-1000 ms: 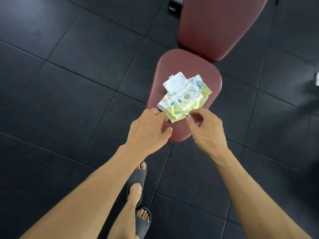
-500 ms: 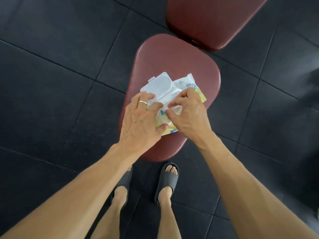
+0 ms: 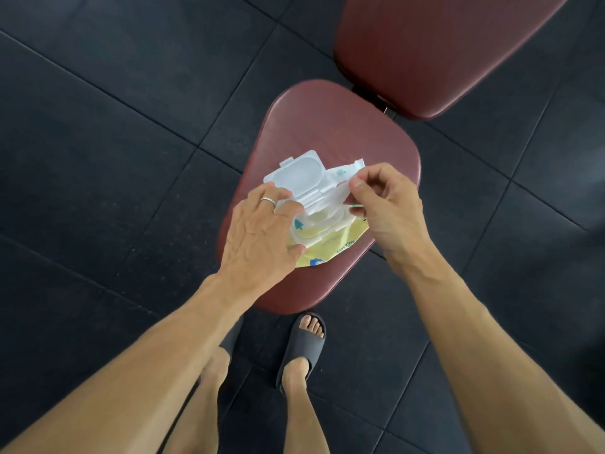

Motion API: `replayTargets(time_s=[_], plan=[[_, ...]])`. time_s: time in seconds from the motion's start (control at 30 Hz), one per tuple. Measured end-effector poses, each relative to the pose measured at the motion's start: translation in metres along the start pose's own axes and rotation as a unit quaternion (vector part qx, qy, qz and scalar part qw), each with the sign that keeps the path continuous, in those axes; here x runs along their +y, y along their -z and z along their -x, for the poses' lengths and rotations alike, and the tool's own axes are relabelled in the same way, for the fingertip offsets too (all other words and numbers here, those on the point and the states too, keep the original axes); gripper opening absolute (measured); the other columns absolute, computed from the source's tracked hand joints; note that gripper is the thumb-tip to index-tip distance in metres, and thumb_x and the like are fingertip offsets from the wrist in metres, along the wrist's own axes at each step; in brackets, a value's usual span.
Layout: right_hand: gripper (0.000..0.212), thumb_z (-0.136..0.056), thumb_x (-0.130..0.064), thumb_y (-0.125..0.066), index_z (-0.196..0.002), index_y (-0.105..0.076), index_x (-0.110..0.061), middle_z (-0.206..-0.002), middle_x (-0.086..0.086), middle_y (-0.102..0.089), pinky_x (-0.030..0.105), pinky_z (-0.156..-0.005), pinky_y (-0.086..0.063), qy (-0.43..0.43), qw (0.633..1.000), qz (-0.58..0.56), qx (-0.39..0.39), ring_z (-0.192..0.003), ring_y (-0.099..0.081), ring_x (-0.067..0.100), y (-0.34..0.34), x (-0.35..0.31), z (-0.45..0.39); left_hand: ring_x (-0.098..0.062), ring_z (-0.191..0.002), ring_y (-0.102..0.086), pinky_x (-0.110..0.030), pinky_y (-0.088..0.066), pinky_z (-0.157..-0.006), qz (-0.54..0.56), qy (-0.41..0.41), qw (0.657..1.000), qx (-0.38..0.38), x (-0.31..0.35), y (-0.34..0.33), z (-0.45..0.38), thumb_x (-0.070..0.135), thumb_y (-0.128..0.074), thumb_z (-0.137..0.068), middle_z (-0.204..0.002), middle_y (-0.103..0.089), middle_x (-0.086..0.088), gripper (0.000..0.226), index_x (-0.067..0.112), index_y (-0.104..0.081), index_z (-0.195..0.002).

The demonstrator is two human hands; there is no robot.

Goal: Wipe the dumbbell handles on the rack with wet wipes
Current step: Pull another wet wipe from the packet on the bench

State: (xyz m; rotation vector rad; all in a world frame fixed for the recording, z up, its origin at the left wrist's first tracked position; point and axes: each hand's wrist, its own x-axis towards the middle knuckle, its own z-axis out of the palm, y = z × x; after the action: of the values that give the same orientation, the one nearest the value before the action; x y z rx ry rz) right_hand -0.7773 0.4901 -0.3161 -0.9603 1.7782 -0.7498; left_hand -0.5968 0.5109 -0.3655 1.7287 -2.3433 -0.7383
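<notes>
Nearest to us stood our two feet in dark slides (image 3: pixel 302 348) on the black rubber floor tiles (image 3: pixel 114 126), both still planted just before the near edge of the maroon bench seat (image 3: pixel 327 126), as they had been half a second earlier. Above them our forearms reached forward to the wet wipes pack (image 3: pixel 330 247), which lay flat on the near half of that seat, its yellow end toward us and its white flip lid (image 3: pixel 298 175) standing open on the far left side. Our left hand (image 3: pixel 258 234), with a ring (image 3: pixel 267 201) on one finger, still lay over the pack's left part, fingers curved down onto it and the thumb touching its near yellow edge, holding it in place. Our right hand (image 3: pixel 389 204) had changed most: half a second before it had been down on the pack's opening, and now it had lifted a little toward the right, thumb and forefinger pinched together on a thin white wipe (image 3: pixel 340 194) drawn partly out of the opening, which lay just left of and below that hand. Beyond the seat the maroon backrest pad (image 3: pixel 442 54) rose at the upper right.
</notes>
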Motion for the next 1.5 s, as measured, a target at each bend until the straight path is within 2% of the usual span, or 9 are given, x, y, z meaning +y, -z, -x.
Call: replayTargets(time_s=[0.33,0.43,0.67,0.8,0.9,1.13,1.27,1.37,1.5], plan=[[0.014,-0.098,-0.009,-0.06,-0.085,-0.063,-0.014,-0.071,0.001,-0.072,0.026,-0.065,-0.056,-0.019,0.995,-0.078,-0.064,-0.066,-0.068,0.013,0.005,-0.01,0.008,-0.02,-0.124,-0.05,-0.043,-0.02,-0.116,0.085,-0.022,0.996,-0.007,0.02,0.004,-0.025,0.034,-0.064,-0.093,-0.119,-0.061,0.0,0.026,0.017,-0.066,-0.113],[0.012,-0.098,-0.012,-0.058,-0.096,-0.07,-0.014,-0.079,-0.001,-0.074,0.029,-0.074,-0.054,-0.065,0.991,-0.104,-0.052,-0.076,-0.069,0.013,0.007,-0.007,0.003,-0.015,-0.082,-0.055,-0.018,-0.04,-0.075,0.182,0.029,0.983,0.003,0.026,0.017,-0.031,0.03,-0.065,-0.092,-0.079,-0.061,0.006,0.018,0.012,-0.067,-0.09],[0.044,-0.087,0.003,-0.048,-0.12,-0.069,-0.018,-0.116,-0.009,-0.07,0.017,-0.099,-0.046,-0.05,0.985,0.07,-0.149,-0.113,-0.061,0.004,-0.003,0.002,0.009,0.003,-0.053,-0.055,-0.011,-0.042,-0.053,0.419,0.098,0.902,-0.043,0.024,0.058,-0.04,0.016,-0.07,-0.091,-0.052,-0.058,0.02,0.019,0.023,-0.067,-0.074],[0.029,-0.085,-0.025,-0.065,-0.112,-0.073,-0.017,-0.11,-0.004,-0.073,0.026,-0.099,-0.047,-0.067,0.992,-0.025,-0.106,-0.108,-0.065,0.007,-0.003,0.0,0.012,-0.022,-0.08,-0.072,-0.032,-0.061,-0.07,0.473,0.144,0.865,-0.086,0.016,0.062,-0.037,0.014,-0.07,-0.09,-0.081,-0.073,-0.003,0.004,0.013,-0.073,-0.093],[0.021,-0.09,-0.017,-0.073,-0.11,-0.071,-0.01,-0.097,0.008,-0.075,0.022,-0.081,-0.054,-0.034,0.991,-0.028,-0.123,-0.084,-0.069,0.007,-0.002,-0.004,0.019,-0.019,-0.087,-0.074,-0.028,-0.059,-0.067,0.526,0.149,0.827,-0.13,0.014,0.067,-0.03,0.004,-0.068,-0.09,-0.087,-0.075,0.003,0.016,0.017,-0.071,-0.1],[0.023,-0.082,-0.004,-0.077,-0.074,-0.057,-0.01,-0.087,0.014,-0.059,0.047,-0.082,-0.056,-0.071,0.985,-0.073,-0.14,-0.083,-0.062,0.027,-0.014,-0.018,0.031,-0.016,-0.071,-0.064,-0.027,-0.053,-0.059,0.521,0.244,0.818,-0.022,0.005,0.076,0.007,0.002,-0.078,-0.08,-0.076,-0.068,0.001,0.017,0.014,-0.07,-0.087],[0.022,-0.083,-0.029,-0.075,-0.088,-0.059,-0.015,-0.103,0.023,-0.07,0.046,-0.082,-0.052,-0.168,0.934,-0.215,-0.231,-0.093,-0.065,0.033,-0.038,-0.029,0.046,-0.013,-0.056,-0.052,-0.024,-0.044,-0.053,0.488,0.226,0.842,-0.048,-0.005,0.086,0.044,0.003,-0.082,-0.075,-0.068,-0.062,0.003,0.022,0.018,-0.068,-0.084],[0.019,-0.076,-0.027,-0.079,-0.093,-0.07,-0.027,-0.096,0.011,-0.075,0.053,-0.086,-0.054,-0.107,0.961,-0.12,-0.225,-0.092,-0.067,0.031,-0.062,-0.029,0.054,-0.011,-0.047,-0.045,-0.028,-0.043,-0.054,0.466,0.256,0.846,-0.028,-0.017,0.09,0.078,0.003,-0.08,-0.076,-0.069,-0.06,-0.005,0.021,0.011,-0.063,-0.085],[0.024,-0.083,-0.004,-0.076,-0.098,-0.071,-0.023,-0.065,-0.008,-0.061,0.046,-0.08,-0.051,-0.039,0.964,-0.053,-0.259,-0.075,-0.06,0.017,-0.093,-0.033,0.075,-0.01,-0.048,-0.046,-0.029,-0.039,-0.051,0.507,0.327,0.796,0.056,-0.041,0.092,0.134,0.003,-0.079,-0.078,-0.074,-0.06,-0.004,0.023,0.013,-0.061,-0.086]])
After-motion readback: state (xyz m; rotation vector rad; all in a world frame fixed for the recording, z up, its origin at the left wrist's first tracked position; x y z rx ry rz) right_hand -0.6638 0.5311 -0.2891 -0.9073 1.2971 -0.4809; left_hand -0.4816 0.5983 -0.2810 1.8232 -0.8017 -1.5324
